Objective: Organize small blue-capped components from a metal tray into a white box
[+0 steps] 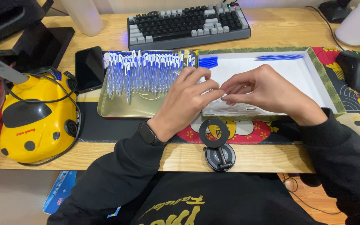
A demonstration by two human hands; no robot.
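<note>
Blue-and-white pens [144, 71] stand in rows in your metal tin [117, 109], far-left of both hands. Left hand [188, 98] lies nearer them; right hand [267, 89] meets it fingertip to fingertip over the white tray [309, 79], fingers pinched together, contents hidden.

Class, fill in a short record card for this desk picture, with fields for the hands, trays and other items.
left hand: fingers pinched together over the trays, wrist wearing a dark watch
right hand: fingertips meeting the left hand's; any item between them too small to tell
metal tray: holds a row of blue-and-white pens
white box lid: few blue parts
behind: keyboard
left side: yellow device, phone
</note>
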